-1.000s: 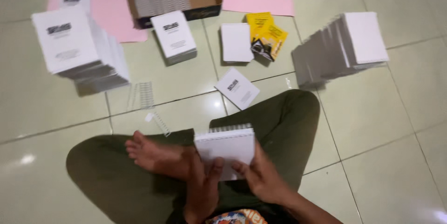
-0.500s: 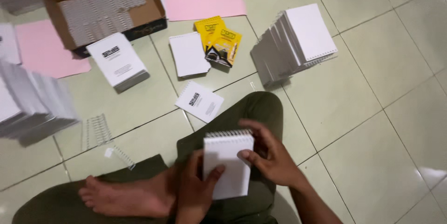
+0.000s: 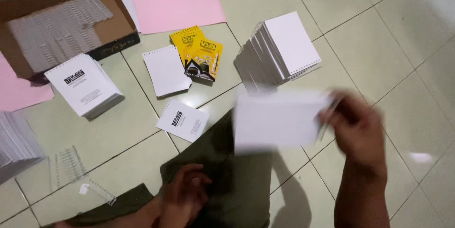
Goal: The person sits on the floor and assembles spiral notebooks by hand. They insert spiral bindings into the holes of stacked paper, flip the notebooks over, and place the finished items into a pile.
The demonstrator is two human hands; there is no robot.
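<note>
Head view, looking down at a person seated on a pale tiled floor [image 3: 407, 29] in olive trousers [image 3: 237, 180]. Right hand [image 3: 358, 131] pinches a blurred white notepad [image 3: 277, 121] by its right edge, fingers closed on it, holding it in the air just in front of a leaning stack of bound white notepads [image 3: 279, 50]. Left hand [image 3: 185, 199] rests loosely curled on the lap, holding nothing that can be seen.

Judging by how things lie, the binding work looks partly done: one sizeable stack of spiral-bound pads stands finished, while loose material is still spread about.

Counted: one pad in hand; one finished stack at upper right, its pads too many and too close to count; one stack of printed white covers [image 3: 85, 86] at left; one single printed cover sheet [image 3: 182, 121] near the knee; one blank punched white sheet [image 3: 167, 70]; two yellow printed covers [image 3: 200, 55], overlapping; two pink sheets, one large [image 3: 175, 1] and one cut off at the left edge [image 3: 19, 93]; one open cardboard box [image 3: 116, 24] filled with rows of wire binding combs [image 3: 52, 29]; two loose binding combs [image 3: 68, 166] on the floor; one further white stack [image 3: 14, 145] at far left, mostly out of frame
</note>
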